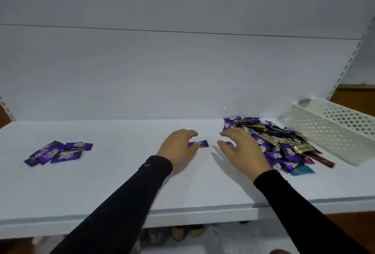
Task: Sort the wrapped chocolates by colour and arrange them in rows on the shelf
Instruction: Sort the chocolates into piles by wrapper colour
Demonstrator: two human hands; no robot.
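A: Where were the chocolates, taking the mixed pile (pixel 278 144) as the mark?

B: The pile lay on the white shelf (pixel 125 182), heaped against the back wall, with purple, gold, blue and red wrappers tangled together. A white perforated basket (pixel 328 132) stood just to the right of the pile. Well to the left of the pile sat a small cluster of purple chocolates (pixel 58 152), loosely overlapped, no neat row.

A: And the hands?

B: The left hand (pixel 178 148) was left of the pile, its grip pinching one end of a single purple chocolate (pixel 199 143) that lay flat on the shelf. The right hand (pixel 241 150) hovered at the pile's left edge, grip released, fingers spread. Another purple wrapper (pixel 228 143) peeked out between its thumb and fingers; whether it touched that one, I could not tell. Both arms wore black sleeves (pixel 121 203).
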